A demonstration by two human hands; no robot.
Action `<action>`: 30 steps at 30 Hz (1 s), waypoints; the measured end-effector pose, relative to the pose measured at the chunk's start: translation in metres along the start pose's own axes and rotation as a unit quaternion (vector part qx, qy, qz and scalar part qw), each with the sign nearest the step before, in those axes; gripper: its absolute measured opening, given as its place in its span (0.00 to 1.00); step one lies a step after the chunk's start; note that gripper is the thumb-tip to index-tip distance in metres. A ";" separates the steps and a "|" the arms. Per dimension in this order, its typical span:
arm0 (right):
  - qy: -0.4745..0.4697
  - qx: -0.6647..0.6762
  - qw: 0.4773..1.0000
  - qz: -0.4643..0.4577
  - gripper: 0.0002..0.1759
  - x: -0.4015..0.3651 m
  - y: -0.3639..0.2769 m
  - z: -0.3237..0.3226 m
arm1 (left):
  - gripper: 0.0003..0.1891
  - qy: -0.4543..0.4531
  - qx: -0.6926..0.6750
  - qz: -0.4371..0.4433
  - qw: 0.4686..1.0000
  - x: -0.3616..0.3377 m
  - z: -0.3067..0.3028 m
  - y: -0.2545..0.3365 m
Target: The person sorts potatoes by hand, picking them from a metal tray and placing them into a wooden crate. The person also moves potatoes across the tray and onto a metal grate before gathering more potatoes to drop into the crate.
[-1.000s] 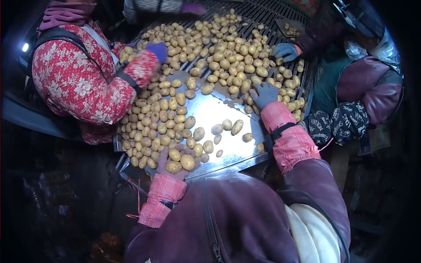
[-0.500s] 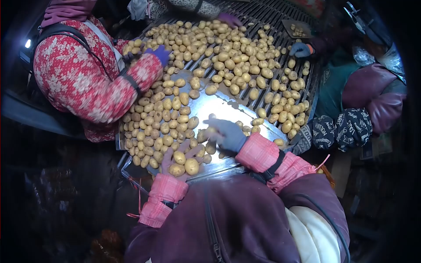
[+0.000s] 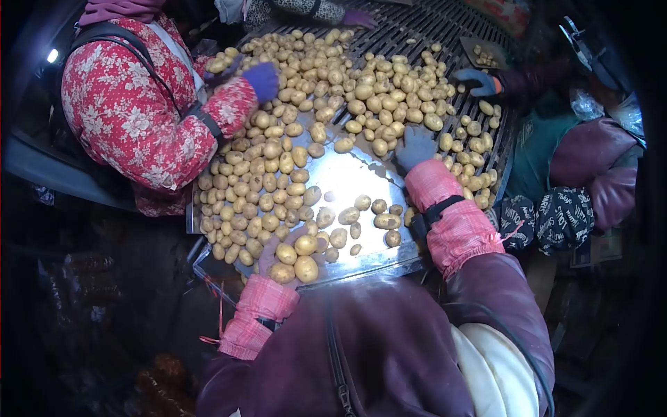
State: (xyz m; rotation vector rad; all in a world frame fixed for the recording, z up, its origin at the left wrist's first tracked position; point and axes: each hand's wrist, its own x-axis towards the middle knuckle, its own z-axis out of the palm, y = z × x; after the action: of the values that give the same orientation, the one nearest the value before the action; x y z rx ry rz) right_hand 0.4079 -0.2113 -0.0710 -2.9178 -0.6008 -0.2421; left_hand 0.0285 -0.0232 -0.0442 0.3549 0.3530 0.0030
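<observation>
My left hand (image 3: 268,256), in a pale purple glove, lies palm up at the near edge of the metal tray (image 3: 361,170). Several potatoes (image 3: 306,268) rest in it, with its fingers around them. My right hand (image 3: 417,147), in a grey-blue glove, reaches to the near edge of the large potato pile (image 3: 389,90), its fingers stretched forward against the potatoes. What lies under its fingers is hidden. Between my hands, several loose potatoes (image 3: 338,238) are scattered on the shiny tray. A dense group of potatoes (image 3: 253,187) covers the tray's left side.
A slatted metal grate (image 3: 445,31) carries the pile at the back. At the left, a person in a red floral sleeve (image 3: 132,118) has a purple-gloved hand (image 3: 262,81) at the potatoes. Other gloved hands (image 3: 479,82) are at the right and far side. A small tray (image 3: 486,52) holds small potatoes.
My right hand has moved forward and right from the tray's middle to the pile. Several potatoes now lie loose on the tray there. My left hand has stayed with its potatoes.
</observation>
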 end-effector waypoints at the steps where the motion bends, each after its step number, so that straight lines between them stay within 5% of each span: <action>1: 0.025 -0.047 0.999 -0.005 0.21 -0.010 -0.011 -0.010 | 0.35 -0.004 -0.003 -0.007 1.000 0.000 -0.001 0.001; 4: 0.118 0.041 0.989 -0.073 0.18 -0.040 -0.008 -0.007 | 0.35 0.014 0.028 -0.024 0.999 -0.001 0.011 0.004; 7: -0.004 0.238 0.968 -0.078 0.17 -0.059 -0.001 -0.010 | 0.34 0.050 0.089 -0.036 0.994 -0.005 0.031 0.004; 10: 0.015 0.332 0.928 -0.169 0.22 -0.080 -0.018 -0.019 | 0.33 0.051 0.107 -0.051 0.992 -0.008 0.037 0.006; 12: -0.051 0.485 0.863 -0.131 0.24 -0.113 -0.060 -0.040 | 0.32 0.023 0.058 -0.060 0.996 -0.004 0.014 0.001; 15: -0.098 0.460 0.840 -0.270 0.24 -0.149 -0.108 -0.050 | 0.31 0.036 0.090 -0.077 0.992 -0.006 0.030 0.003; 18: -0.085 0.409 0.829 -0.372 0.25 -0.175 -0.151 -0.071 | 0.29 -0.056 0.194 -0.032 0.979 0.000 0.016 -0.001; 19: -0.063 0.417 0.814 -0.399 0.25 -0.184 -0.155 -0.070 | 0.31 0.002 0.000 -0.055 0.998 -0.005 0.036 -0.003; 21: -0.022 0.433 0.782 -0.448 0.25 -0.195 -0.157 -0.068 | 0.32 0.003 -0.045 -0.044 0.998 0.004 0.015 -0.005; 23: -0.054 0.423 0.810 -0.403 0.28 -0.184 -0.142 -0.076 | 0.33 0.038 -0.094 -0.058 0.993 0.004 0.006 -0.008; 25: -0.110 0.420 0.850 -0.297 0.28 -0.164 -0.116 -0.096 | 0.34 -0.036 -0.035 -0.071 0.996 0.003 0.010 -0.005; 26: -0.004 0.380 0.890 -0.253 0.26 -0.153 -0.088 -0.077 | 0.35 -0.075 -0.006 -0.075 0.994 0.003 0.014 -0.004; 27: 0.093 0.336 0.917 -0.193 0.24 -0.143 -0.060 -0.058 | 0.36 -0.017 0.007 -0.071 0.997 -0.001 0.026 -0.006; 30: 0.055 0.128 0.990 0.026 0.26 -0.112 0.026 -0.079 | 0.33 -0.031 -0.008 -0.093 0.995 -0.003 0.027 -0.008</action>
State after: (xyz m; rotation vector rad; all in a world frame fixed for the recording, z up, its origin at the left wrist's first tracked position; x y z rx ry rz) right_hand 0.3070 -0.2917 -0.0184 -2.6492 -0.4987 -0.2937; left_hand 0.0343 -0.0395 -0.0223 0.3052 0.3236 -0.1881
